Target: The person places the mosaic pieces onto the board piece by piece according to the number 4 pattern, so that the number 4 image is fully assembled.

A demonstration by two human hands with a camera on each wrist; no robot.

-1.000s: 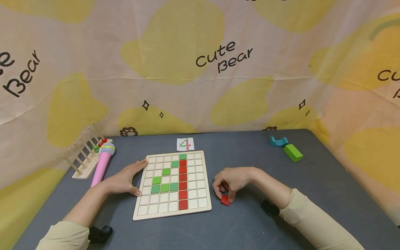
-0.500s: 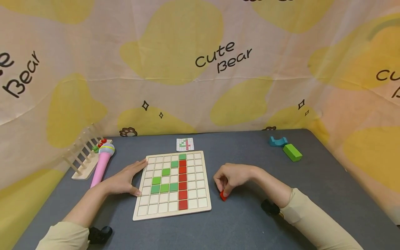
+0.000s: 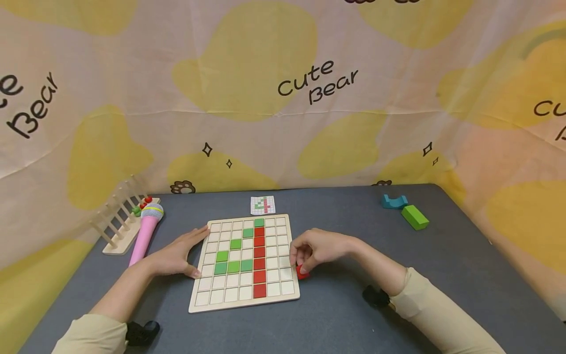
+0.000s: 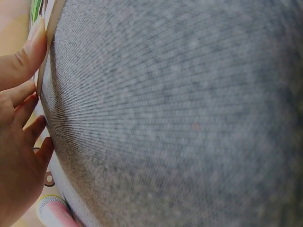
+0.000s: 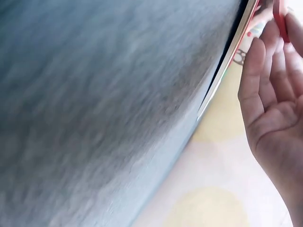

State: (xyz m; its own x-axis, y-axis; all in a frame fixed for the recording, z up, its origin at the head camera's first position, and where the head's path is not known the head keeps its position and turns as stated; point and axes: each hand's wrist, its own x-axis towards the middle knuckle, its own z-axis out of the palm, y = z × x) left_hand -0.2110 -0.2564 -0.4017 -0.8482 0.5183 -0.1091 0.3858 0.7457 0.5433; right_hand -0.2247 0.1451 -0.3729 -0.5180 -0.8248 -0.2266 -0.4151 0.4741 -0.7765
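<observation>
A wooden grid board (image 3: pixel 244 295) lies on the grey table, with a red column and several green tiles set among white squares. My right hand (image 3: pixel 316 250) pinches a small red tile (image 3: pixel 302 272) just above the board's right edge; in the right wrist view the red tile (image 5: pixel 282 21) shows between the fingertips. My left hand (image 3: pixel 176 253) lies flat against the board's left edge, fingers straight; the left wrist view shows its fingers (image 4: pixel 21 99) touching the board edge (image 4: pixel 47 42).
A small pattern card (image 3: pixel 263 204) lies behind the board. A pink toy microphone (image 3: pixel 146 231) and a wooden peg rack (image 3: pixel 120 221) sit at the left. A green block (image 3: pixel 414 217) and a blue block (image 3: pixel 394 200) rest at the far right.
My right hand picked the red tile off the table and carried it left to the board's right edge. The left hand stayed put.
</observation>
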